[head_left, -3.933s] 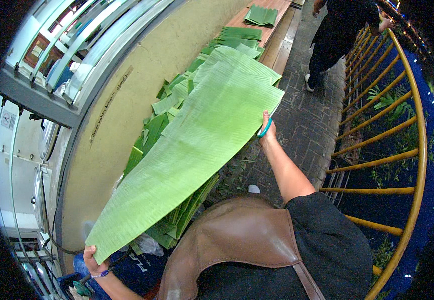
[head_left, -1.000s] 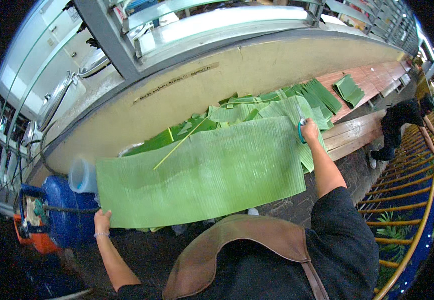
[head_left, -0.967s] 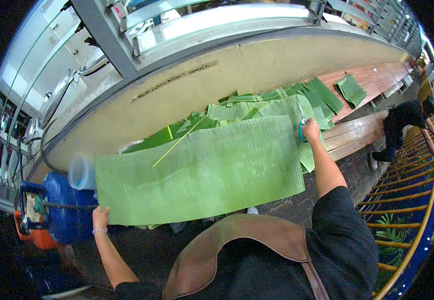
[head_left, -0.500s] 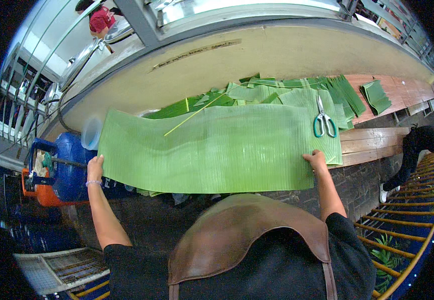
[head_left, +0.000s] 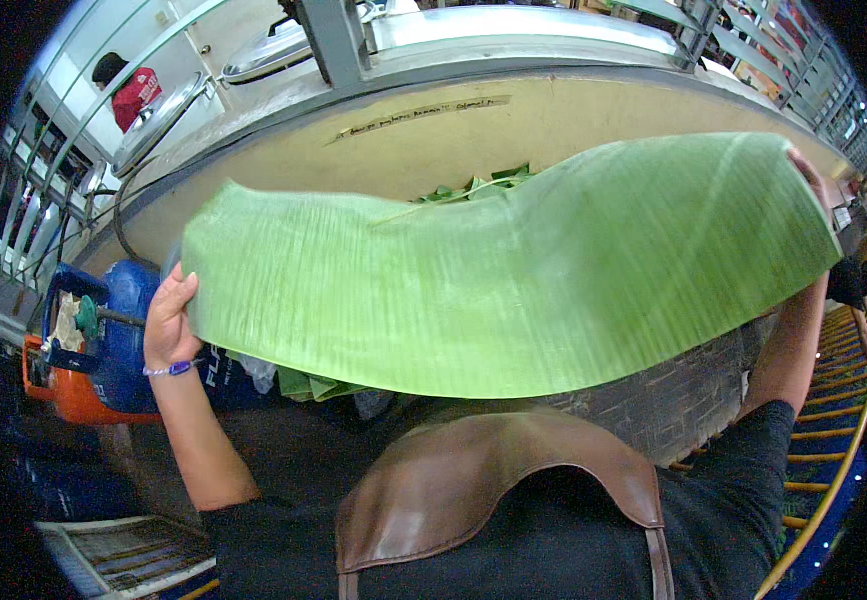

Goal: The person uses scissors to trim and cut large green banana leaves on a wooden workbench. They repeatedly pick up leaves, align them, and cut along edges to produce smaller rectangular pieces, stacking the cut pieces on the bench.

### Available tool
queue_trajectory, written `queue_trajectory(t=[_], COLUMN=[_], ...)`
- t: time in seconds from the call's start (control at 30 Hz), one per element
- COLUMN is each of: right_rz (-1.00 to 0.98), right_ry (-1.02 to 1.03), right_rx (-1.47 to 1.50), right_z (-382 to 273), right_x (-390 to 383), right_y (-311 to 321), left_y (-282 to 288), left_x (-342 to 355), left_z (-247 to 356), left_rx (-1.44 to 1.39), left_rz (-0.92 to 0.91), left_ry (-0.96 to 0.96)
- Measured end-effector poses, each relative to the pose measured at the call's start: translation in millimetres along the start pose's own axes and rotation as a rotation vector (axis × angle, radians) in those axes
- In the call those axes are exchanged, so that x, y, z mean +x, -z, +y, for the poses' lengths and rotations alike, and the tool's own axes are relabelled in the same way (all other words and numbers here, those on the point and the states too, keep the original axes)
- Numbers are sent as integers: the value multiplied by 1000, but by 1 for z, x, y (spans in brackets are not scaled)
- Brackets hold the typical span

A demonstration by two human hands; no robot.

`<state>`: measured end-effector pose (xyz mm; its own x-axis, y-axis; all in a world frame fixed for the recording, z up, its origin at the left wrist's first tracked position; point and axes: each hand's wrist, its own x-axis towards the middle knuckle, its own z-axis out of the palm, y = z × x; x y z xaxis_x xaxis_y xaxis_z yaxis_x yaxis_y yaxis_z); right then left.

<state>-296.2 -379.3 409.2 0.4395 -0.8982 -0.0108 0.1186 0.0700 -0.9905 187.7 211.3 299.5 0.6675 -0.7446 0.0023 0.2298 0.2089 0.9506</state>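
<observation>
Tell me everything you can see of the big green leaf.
The leaf is long, broad, light green and thin-looking, with fine lines across its width. Held up in front of the wall, it sags mid-length and rises in a wave toward the right. The left hand grips one end; the right hand, partly hidden, the other.

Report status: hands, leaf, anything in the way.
Left hand gripping left end of green leaf. Right hand, partly hidden, holding right end. Leaf dips between them. Blue cylinder near left hand; nothing visibly obstructing.
</observation>
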Motion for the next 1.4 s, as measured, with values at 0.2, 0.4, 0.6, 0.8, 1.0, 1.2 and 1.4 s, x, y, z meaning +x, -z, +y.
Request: queue_trajectory(t=[0.2, 0.4, 0.6, 0.8, 1.0, 1.2, 1.4], right_rz=[37, -248, -355, -275, -650, -864, -930], right_ry=[213, -83, 22, 13, 6, -69, -73], right_rx=[-74, 83, -106, -318, -835, -1010, -925], right_z=[-12, 19, 5, 14, 136, 324, 393], right_x=[-4, 12, 10, 24, 16, -85, -158], right_y=[-18, -39, -33, -75, -219, -370, -423], left_y=[35, 42, 1, -23, -11, -19, -16], left_x=[-56, -80, -43, -11, -12, 6, 13], left_z=[35, 46, -48, -239, -317, -315, -322], left_rx=[-222, -135, 29, -159, -67, 118, 250], left_rz=[36, -11, 93, 168, 241, 353, 382], left_ry=[-206, -353, -85, 181, 294, 202, 118])
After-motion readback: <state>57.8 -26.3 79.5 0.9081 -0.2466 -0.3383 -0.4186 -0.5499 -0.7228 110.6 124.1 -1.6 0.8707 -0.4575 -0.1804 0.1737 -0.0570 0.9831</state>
